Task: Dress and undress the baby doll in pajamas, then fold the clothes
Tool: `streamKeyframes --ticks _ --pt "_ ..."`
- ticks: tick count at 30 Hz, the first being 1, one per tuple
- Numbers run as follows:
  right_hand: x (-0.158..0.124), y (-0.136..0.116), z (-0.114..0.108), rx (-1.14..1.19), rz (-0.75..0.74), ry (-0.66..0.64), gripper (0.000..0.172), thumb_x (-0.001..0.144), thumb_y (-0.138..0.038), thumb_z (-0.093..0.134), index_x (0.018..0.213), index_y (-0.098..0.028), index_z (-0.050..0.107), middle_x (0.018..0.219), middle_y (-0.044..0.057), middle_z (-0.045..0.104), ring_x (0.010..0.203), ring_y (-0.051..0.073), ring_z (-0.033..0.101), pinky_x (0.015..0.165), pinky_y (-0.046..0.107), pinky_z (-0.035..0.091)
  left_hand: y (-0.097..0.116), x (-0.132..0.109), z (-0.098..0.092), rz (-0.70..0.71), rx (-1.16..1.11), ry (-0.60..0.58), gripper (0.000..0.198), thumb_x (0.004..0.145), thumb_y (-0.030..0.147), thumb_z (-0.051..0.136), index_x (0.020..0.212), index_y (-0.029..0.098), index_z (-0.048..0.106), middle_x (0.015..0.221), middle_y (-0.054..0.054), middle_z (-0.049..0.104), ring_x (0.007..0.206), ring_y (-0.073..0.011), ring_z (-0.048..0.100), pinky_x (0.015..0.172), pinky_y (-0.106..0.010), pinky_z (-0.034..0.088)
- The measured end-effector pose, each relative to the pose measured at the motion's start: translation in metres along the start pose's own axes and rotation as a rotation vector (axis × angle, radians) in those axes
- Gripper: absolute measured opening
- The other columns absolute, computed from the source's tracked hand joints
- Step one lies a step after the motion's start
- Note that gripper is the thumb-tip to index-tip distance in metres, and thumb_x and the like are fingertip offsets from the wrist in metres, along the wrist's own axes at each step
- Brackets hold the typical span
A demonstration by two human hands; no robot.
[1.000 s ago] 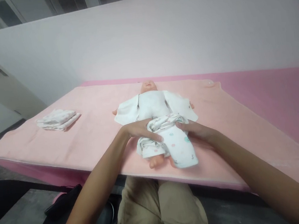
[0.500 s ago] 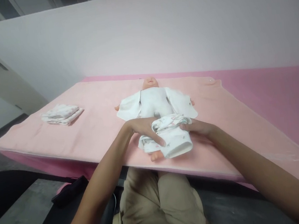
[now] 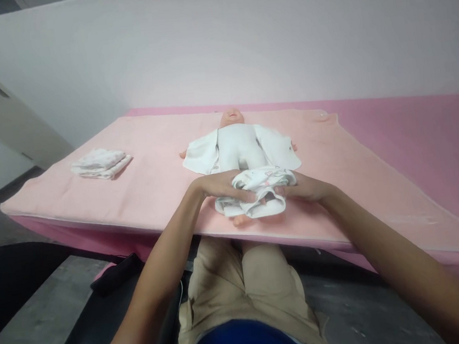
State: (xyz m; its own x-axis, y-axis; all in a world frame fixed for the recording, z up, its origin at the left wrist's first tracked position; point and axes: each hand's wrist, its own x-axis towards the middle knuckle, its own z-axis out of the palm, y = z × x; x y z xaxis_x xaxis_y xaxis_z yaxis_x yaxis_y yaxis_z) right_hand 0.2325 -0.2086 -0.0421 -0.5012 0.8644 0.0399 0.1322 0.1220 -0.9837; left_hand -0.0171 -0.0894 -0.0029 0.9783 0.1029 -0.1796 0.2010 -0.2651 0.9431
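Observation:
A baby doll (image 3: 235, 147) lies on its back on a pink towel (image 3: 158, 169), head toward the wall, in an open white top. Bunched white printed trousers (image 3: 257, 199) sit over its legs, and one foot shows at the towel's front edge. My left hand (image 3: 219, 187) is closed on the left side of the bunched trousers. My right hand (image 3: 304, 188) grips their right side, fingers curled into the cloth.
A folded white printed cloth (image 3: 101, 162) lies at the towel's left end. The towel covers a pink mattress (image 3: 415, 129) against a white wall. My knees are under the front edge. A dark object (image 3: 114, 273) lies on the black surface at lower left.
Both hands have gathered the trousers shorter and pulled them up the doll's legs. The long trouser leg that hung toward the edge is now bunched. The view has tilted down.

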Motion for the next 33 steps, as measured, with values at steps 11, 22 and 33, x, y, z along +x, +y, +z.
streamKeyframes --ticks 11,22,33 --pt "-0.013 -0.002 0.012 0.046 0.146 0.129 0.063 0.086 -0.061 0.085 0.132 -0.019 0.076 0.128 0.012 0.077 0.125 0.034 0.068 0.112 0.048 0.051 -0.009 -0.008 0.008 -0.056 0.072 -0.032 0.042 0.069 0.051 0.097 0.089 0.017 0.082 0.083 -0.004 0.078 0.075 -0.0204 0.071 0.064 -0.030 0.055" --pt "-0.011 -0.014 0.043 -0.003 0.051 0.350 0.050 0.092 -0.047 0.081 0.135 -0.023 0.074 0.139 0.008 0.074 0.129 0.032 0.068 0.113 0.047 0.053 -0.004 -0.008 0.019 -0.041 0.000 0.110 0.055 0.075 0.055 0.092 0.113 0.018 0.078 0.112 -0.008 0.080 0.106 -0.0265 0.074 0.091 -0.036 0.059" --pt "-0.022 -0.021 0.124 -0.300 0.071 0.959 0.042 0.094 -0.050 0.073 0.126 -0.022 0.073 0.133 0.012 0.075 0.122 0.034 0.068 0.105 0.045 0.054 0.001 -0.005 0.038 0.016 0.159 0.290 0.031 0.087 0.037 0.072 0.108 0.015 0.070 0.104 -0.007 0.075 0.100 -0.0251 0.070 0.089 -0.037 0.055"
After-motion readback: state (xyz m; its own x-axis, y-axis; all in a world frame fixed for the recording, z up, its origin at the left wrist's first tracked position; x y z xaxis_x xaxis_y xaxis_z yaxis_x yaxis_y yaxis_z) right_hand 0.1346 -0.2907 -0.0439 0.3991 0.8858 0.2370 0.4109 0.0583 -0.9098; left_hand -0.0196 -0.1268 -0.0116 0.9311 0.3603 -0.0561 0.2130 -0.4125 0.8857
